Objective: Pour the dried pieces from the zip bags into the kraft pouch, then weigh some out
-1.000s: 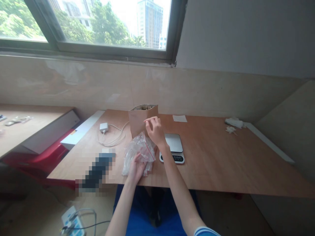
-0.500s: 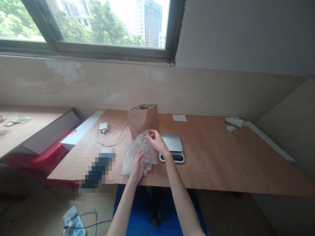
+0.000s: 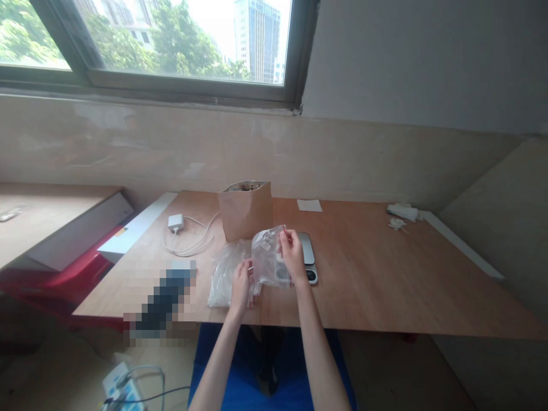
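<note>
My right hand (image 3: 292,254) pinches a clear zip bag (image 3: 268,260) by its top edge and holds it up over the wooden table (image 3: 377,274), in front of the small scale (image 3: 310,260). My left hand (image 3: 240,288) grips the same bag's lower left corner, right beside a pile of more clear bags (image 3: 222,274) lying on the table. Behind them an open brown paper bag (image 3: 246,210) stands upright with brownish contents showing at its top.
A white charger with its coiled cable (image 3: 182,231) lies left of the paper bag. A blurred dark object (image 3: 160,299) sits near the front left edge. A paper slip (image 3: 309,205) and white bits (image 3: 400,216) lie at the back. A white box (image 3: 128,234) borders the left side.
My right hand came down from the paper bag's front, took one clear bag from the pile and lifted it to the right. My left hand moved from the pile onto that bag.
</note>
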The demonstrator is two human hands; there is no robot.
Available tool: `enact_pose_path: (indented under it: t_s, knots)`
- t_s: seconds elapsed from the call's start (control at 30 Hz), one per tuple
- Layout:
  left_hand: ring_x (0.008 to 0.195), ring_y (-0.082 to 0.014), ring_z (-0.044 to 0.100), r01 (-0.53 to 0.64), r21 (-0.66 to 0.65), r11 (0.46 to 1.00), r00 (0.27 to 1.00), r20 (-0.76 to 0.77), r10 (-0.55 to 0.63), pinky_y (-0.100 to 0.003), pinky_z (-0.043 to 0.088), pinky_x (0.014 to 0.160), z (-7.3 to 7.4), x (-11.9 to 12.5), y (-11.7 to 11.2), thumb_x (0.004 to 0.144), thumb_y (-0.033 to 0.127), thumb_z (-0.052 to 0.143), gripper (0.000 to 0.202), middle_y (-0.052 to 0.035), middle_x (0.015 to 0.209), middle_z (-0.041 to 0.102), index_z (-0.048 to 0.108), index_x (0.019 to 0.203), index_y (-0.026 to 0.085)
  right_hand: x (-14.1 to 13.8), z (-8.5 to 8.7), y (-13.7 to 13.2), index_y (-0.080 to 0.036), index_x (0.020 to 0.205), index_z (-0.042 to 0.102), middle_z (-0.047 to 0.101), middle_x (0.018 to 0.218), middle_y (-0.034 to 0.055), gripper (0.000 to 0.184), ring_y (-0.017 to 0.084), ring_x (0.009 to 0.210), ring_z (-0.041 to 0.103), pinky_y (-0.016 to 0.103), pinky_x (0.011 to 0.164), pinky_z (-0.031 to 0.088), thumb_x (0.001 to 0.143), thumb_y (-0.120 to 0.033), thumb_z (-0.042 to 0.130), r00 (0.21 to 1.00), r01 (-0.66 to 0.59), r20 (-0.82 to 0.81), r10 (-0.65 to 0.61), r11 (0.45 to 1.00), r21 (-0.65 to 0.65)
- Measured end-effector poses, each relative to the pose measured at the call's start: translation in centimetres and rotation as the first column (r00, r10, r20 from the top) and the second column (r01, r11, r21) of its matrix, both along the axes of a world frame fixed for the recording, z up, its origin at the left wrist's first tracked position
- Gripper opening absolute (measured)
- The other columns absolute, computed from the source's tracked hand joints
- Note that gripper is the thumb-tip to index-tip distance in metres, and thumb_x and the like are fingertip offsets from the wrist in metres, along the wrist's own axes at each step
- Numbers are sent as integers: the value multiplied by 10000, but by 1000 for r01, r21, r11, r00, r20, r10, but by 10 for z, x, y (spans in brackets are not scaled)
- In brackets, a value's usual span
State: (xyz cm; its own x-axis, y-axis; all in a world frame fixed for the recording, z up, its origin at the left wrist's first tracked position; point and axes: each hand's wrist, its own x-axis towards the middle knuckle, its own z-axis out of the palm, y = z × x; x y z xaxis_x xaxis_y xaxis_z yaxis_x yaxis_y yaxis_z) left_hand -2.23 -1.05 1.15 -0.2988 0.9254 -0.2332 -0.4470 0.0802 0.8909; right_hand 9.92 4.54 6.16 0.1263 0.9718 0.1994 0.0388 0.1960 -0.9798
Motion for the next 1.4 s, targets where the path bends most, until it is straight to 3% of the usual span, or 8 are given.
enact_pose_path:
  t_s: [0.2, 0.37, 0.5, 0.83, 0.97, 1.07, 1.23, 1.4]
  knots:
    - [749, -197, 632, 59, -25, 998, 990, -130, -62, -258, 474, 612, 33, -5, -1, 752, 560, 535, 480, -112, 892, 689, 674, 886, 121, -1, -6, -16, -234, 803, 436, 505, 655, -35, 232, 116, 476, 469, 229, 473, 387, 871, -451, 390, 993, 5, 121, -10, 999, 43]
    - [565, -141, 591, 40, 43, 998, 976, -217, -30, -215, 439, 436, 46, -11, -7, 719, 523, 585, 387, -34, 772, 644, 618, 842, 158, -15, -10, -27, -246, 834, 422, 560, 706, -2, 209, 169, 625, 570, 250, 545, 405, 906, -415, 321, 954, 6, 299, -27, 997, 71]
    - [536, -127, 582, 41, 46, 998, 960, -279, -27, -211, 463, 431, 47, -20, -7, 703, 480, 603, 342, -14, 735, 609, 601, 803, 154, -21, -14, -33, -247, 868, 423, 567, 705, 1, 206, 182, 597, 565, 265, 559, 391, 922, -395, 290, 924, -13, 381, -10, 998, 57]
    - [476, -90, 514, -171, 127, 977, 853, -476, 212, -189, 416, 407, 43, -28, -8, 754, 448, 571, 299, -9, 728, 592, 591, 861, 170, -31, -25, -35, -240, 897, 441, 520, 603, -25, 223, 177, 504, 538, 254, 510, 389, 928, -385, 273, 937, -37, 348, 30, 999, 14]
    - [386, -49, 415, -88, 103, 991, 893, -432, 124, -178, 285, 318, 42, -34, -7, 784, 518, 493, 413, -14, 781, 588, 602, 965, 163, -31, -29, -35, -239, 916, 443, 539, 605, -16, 232, 181, 488, 539, 251, 473, 369, 923, -403, 279, 934, -4, 356, 7, 1000, -11]
    - [346, -39, 359, -16, 35, 999, 918, -396, 29, -177, 236, 318, 39, -40, -6, 753, 546, 523, 448, 2, 653, 571, 632, 917, 143, -30, -28, -36, -242, 901, 445, 564, 652, -2, 222, 179, 525, 559, 250, 485, 376, 922, -400, 291, 936, -26, 352, 18, 999, 19]
    - [338, -39, 251, 12, -16, 1000, 948, -317, -16, -156, 173, 348, 38, -44, -8, 704, 539, 590, 398, 93, 385, 298, 623, 749, 145, -29, -26, -39, -244, 900, 442, 590, 718, 14, 203, 187, 581, 587, 260, 510, 390, 923, -381, 295, 938, -55, 345, 41, 998, 32]
    - [380, -41, 290, 0, -27, 1000, 928, -373, -10, -159, 195, 367, 43, -50, -9, 663, 511, 645, 377, 71, 435, 358, 646, 746, 143, -27, -27, -40, -250, 912, 454, 617, 768, 26, 176, 203, 650, 621, 283, 579, 434, 922, -361, 318, 921, -60, 387, 39, 997, 42]
